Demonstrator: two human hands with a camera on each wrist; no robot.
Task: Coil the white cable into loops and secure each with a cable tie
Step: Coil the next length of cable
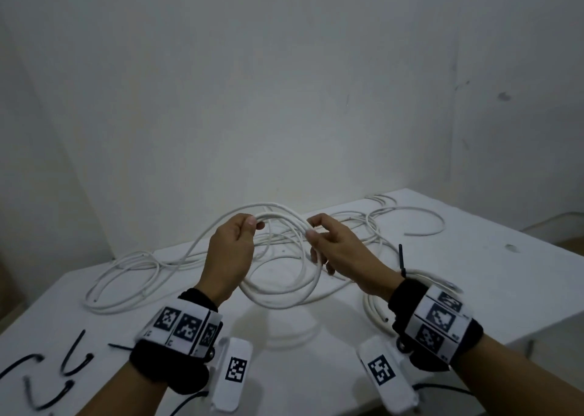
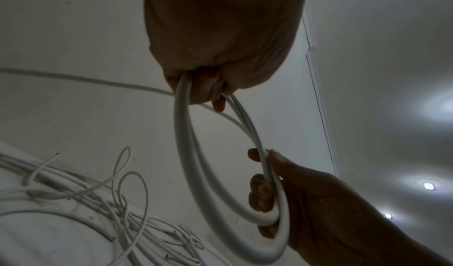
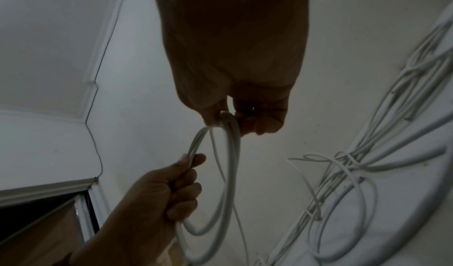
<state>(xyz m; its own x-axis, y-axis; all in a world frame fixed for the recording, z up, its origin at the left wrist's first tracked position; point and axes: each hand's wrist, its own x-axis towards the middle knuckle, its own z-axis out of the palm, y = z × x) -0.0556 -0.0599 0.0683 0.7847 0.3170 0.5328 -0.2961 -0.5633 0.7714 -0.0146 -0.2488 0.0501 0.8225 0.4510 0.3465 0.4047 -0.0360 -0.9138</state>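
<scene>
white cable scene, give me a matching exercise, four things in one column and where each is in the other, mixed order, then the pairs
Things:
1. left hand
2. right hand
3. loose black cable ties
4. fastened black cable tie

Places:
A. on the table at the near left corner
B. grips the left side of the white cable coil
C. around a cable bundle by the right wrist
D. grips the coil's right side

Pairs: 1-B, 2-D, 3-A, 4-C

Two hands [image 1: 232,251] [image 1: 338,251], roughly six black cable ties [image 1: 74,351], one white table [image 1: 474,273], many cable strands [image 1: 278,289].
</scene>
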